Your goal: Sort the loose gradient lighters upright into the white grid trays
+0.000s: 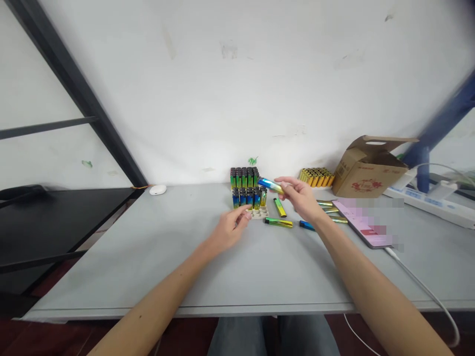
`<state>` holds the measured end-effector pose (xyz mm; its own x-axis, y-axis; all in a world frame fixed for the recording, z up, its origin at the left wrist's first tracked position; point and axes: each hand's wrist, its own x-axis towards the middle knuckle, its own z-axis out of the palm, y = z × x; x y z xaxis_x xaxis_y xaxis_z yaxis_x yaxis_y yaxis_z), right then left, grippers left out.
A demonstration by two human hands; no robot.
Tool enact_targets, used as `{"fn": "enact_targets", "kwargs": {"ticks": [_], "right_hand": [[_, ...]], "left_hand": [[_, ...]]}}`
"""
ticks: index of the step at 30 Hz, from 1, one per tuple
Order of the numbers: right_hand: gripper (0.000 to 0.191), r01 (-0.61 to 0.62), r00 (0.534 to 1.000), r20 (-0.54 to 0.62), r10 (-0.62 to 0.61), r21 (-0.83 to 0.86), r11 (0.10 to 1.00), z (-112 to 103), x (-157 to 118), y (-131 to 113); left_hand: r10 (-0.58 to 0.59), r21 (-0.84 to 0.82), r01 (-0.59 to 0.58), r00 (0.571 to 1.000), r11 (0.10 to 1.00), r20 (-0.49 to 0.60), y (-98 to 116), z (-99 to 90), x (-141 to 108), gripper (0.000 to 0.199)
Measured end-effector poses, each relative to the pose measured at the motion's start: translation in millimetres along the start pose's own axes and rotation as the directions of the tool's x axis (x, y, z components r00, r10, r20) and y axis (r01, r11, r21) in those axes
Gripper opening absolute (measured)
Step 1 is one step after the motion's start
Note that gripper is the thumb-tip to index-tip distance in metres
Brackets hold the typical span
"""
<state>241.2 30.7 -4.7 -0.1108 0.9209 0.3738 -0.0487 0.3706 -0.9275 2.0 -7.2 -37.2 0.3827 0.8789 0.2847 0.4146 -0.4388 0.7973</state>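
Observation:
My right hand (299,198) pinches a shiny blue-and-yellow lighter (270,185) by its yellow end, holding it tilted above the table. Its dark top points left, towards the rows of lighters. Beside the front of a pale holed tray (262,213), my left hand (230,227) has its fingers stretched out; whether they touch the tray I cannot tell. Blue lighters (246,199) stand upright in the tray's back part. Loose lighters lie to the right: a green-yellow lighter (280,207), a second green-yellow lighter (278,223) and a blue lighter (306,226) partly behind my right forearm.
Behind stands a block of green lighters (244,178). Yellow lighters (316,177) fill another tray by an open cardboard box (371,170). A phone (365,225) with a white cable (419,282), a power strip (434,203) and a white earbud case (158,190) lie on the grey table (148,267).

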Motion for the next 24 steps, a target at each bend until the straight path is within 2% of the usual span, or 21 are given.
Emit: {"fn": "enact_targets", "kwargs": {"ticks": [2,5,7,10,15,18,21,24], "right_hand": [[0.033,-0.064,0.991,0.117,0.062,0.019,0.998,15.5,-6.5,-1.8],[0.031,-0.152,0.954,0.265,0.139,0.029,0.988,33.7,-13.6,1.2],[0.031,-0.189,0.929,0.333,0.16,0.058,0.98,42.1,-16.5,5.4],[0.034,-0.242,0.905,0.38,0.191,0.091,0.966,49.9,-19.7,10.3],[0.03,-0.218,0.914,0.353,0.2,0.013,0.976,55.3,-22.8,9.6],[0.027,-0.228,0.935,0.276,0.221,-0.007,0.974,53.2,-20.6,8.4],[0.03,-0.31,0.943,0.161,0.29,0.112,0.944,47.4,-15.9,8.2],[0.035,-0.393,0.919,0.113,0.377,0.271,0.878,40.9,-12.0,6.9]], "left_hand": [[0.008,-0.075,-0.008,1.0,0.997,0.005,0.8,1.5,1.4,0.048],[0.078,-0.151,-0.08,0.997,0.985,-0.021,1.4,3.1,3.0,0.046],[0.101,-0.194,-0.112,0.993,0.975,-0.066,1.2,4.0,4.0,0.046],[0.073,-0.26,-0.1,0.991,0.96,-0.11,0.4,4.8,6.0,0.044],[0.001,-0.293,-0.071,0.972,0.953,-0.233,-1.7,0.6,9.5,0.039],[-0.047,-0.403,-0.084,0.951,0.911,-0.305,-2.3,-6.5,12.3,0.039],[-0.144,-0.572,-0.043,0.95,0.819,-0.278,-0.8,-12.3,15.1,0.041],[-0.208,-0.653,-0.002,0.947,0.757,-0.244,1.1,-12.6,16.6,0.043]]}}
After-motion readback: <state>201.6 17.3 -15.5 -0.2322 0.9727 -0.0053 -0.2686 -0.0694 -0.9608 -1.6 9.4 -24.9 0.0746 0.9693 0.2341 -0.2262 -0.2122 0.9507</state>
